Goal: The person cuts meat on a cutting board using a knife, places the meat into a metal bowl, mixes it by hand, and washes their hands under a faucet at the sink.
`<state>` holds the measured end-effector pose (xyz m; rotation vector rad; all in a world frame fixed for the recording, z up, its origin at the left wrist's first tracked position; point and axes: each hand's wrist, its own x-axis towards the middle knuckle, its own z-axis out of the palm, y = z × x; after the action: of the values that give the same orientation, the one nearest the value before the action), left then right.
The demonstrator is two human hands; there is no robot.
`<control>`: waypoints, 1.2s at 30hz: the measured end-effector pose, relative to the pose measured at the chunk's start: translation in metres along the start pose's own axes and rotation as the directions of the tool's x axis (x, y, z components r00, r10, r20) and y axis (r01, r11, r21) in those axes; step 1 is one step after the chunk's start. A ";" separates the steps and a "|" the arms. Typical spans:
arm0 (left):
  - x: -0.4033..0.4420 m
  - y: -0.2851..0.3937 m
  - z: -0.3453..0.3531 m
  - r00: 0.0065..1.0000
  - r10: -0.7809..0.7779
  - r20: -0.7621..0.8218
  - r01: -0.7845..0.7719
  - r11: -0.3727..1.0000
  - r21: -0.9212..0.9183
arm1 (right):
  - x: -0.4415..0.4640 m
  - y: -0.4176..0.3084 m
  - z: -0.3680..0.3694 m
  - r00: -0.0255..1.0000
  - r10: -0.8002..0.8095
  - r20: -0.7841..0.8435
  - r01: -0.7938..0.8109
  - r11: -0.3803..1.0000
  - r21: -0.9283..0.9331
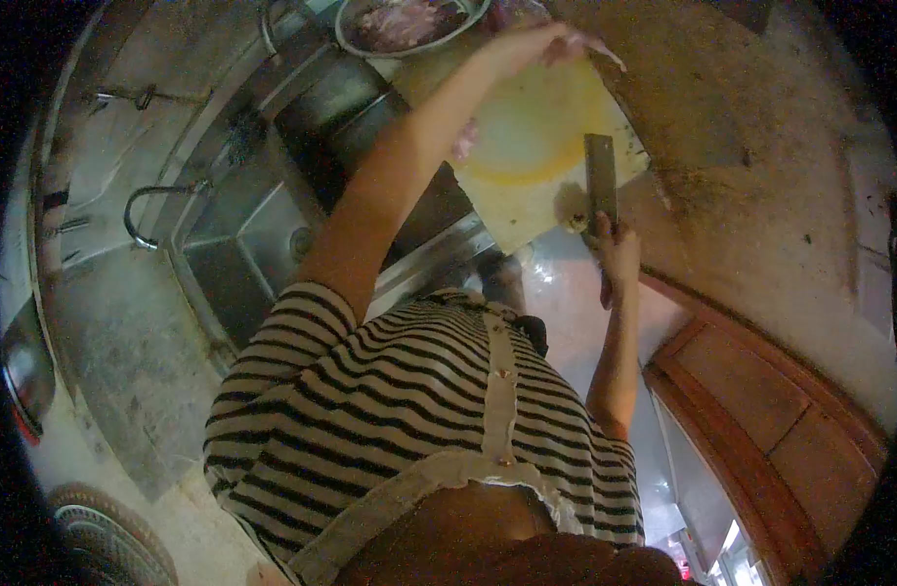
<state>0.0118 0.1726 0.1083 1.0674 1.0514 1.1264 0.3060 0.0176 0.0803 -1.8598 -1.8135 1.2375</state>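
My right hand point(617, 251) is wrapped around the handle of a cleaver point(600, 176), whose broad blade points away from me over the near right part of a cutting board point(517, 210). The board is pale with a yellowish stain. Across its far side reaches my left arm, and my left hand point(551, 44) is closed on a pale pinkish piece of raw meat point(608, 53), partly hidden and blurred. A small bit of raw meat point(464, 140) lies at the board's left edge, beside my forearm. Beyond my forearm stands a bowl point(346, 41) with raw meat point(400, 21) in it.
A metal sink point(258, 249) with a curved faucet point(136, 210) is on the left, and a dark basin point(336, 112) lies between it and the board. The brown countertop point(751, 186) runs along the right, above wooden cabinet doors point(761, 391). A round basket point(106, 537) is at lower left.
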 end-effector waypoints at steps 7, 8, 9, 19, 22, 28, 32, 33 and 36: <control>-0.100 -0.090 -0.016 0.956 -0.055 -0.287 0.184 0.876 0.446 | 0.014 -0.002 0.016 0.996 -0.079 0.034 0.085 0.972 -0.220; -0.105 -0.105 -0.029 0.963 0.092 -0.252 0.128 0.671 0.731 | 0.016 -0.006 0.018 0.997 -0.025 0.068 0.043 0.959 -0.278; -0.106 -0.120 -0.041 0.962 0.216 -0.167 0.076 0.376 0.923 | 0.016 -0.010 0.019 0.997 -0.024 0.071 0.043 0.959 -0.280; -0.108 -0.097 -0.063 0.963 0.094 -0.253 0.167 0.528 0.832 | 0.072 -0.026 0.070 0.926 -0.355 0.126 0.364 0.758 -0.542; -0.102 -0.113 -0.029 0.925 0.149 -0.349 0.131 0.737 0.663 | 0.083 -0.036 0.078 0.906 -0.386 0.175 0.403 0.658 -0.637; -0.099 -0.113 -0.014 0.929 0.194 -0.316 0.128 0.632 0.764 | 0.092 -0.050 0.075 0.902 -0.306 0.305 0.426 0.503 -0.752; -0.096 -0.115 -0.016 0.952 0.110 -0.285 0.164 0.605 0.780 | 0.099 -0.086 0.069 0.910 -0.213 0.356 0.394 0.710 -0.584; -0.097 -0.114 -0.015 0.947 0.136 -0.291 0.155 0.602 0.784 | 0.105 -0.095 0.078 0.906 -0.221 0.361 0.409 0.672 -0.617; -0.097 -0.149 -0.017 0.887 0.374 -0.269 0.074 0.461 0.884 | 0.130 -0.123 0.108 0.906 -0.254 0.339 0.415 0.695 -0.587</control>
<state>0.0064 0.0625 -0.0318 1.8103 2.0820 0.9499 0.1260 0.1194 0.0519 -1.5618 -2.8467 0.7523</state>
